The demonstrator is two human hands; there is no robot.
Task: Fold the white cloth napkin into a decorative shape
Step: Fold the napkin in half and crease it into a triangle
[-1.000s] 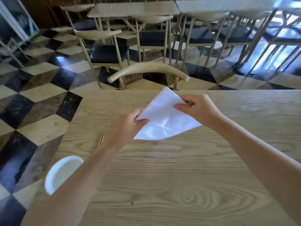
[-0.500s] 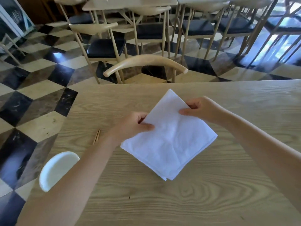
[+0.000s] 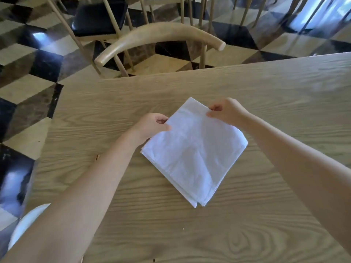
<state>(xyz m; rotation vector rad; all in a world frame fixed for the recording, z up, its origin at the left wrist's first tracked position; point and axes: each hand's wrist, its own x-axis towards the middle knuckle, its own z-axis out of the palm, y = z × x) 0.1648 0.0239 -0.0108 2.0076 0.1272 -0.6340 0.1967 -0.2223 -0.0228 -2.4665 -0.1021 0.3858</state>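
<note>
Both hands, left (image 3: 152, 124) and right (image 3: 227, 111), pinch the far edges of the napkin (image 3: 193, 152), now lowered from mid-air to lie as a layered diamond on the counter (image 3: 247, 224) at centre frame, ready for shaping folds.

Probably a restaurant dining room: rows of wooden chairs (image 3: 159, 37), checkered floor (image 3: 28, 86).

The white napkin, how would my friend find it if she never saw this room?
Look at the big wooden table. In its middle lies the white napkin, turned like a diamond. The left hand and right hand pinch its far edges, and it is the only cloth there.
</note>
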